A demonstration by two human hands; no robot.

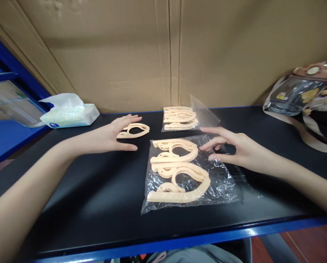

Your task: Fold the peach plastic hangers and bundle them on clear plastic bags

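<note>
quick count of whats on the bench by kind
loose hanger, by the left hand: 1
bags of hangers: 2, the near bag under the right hand and the far bag
tissue pack: 1
clear pouch at the right: 1
total: 5
</note>
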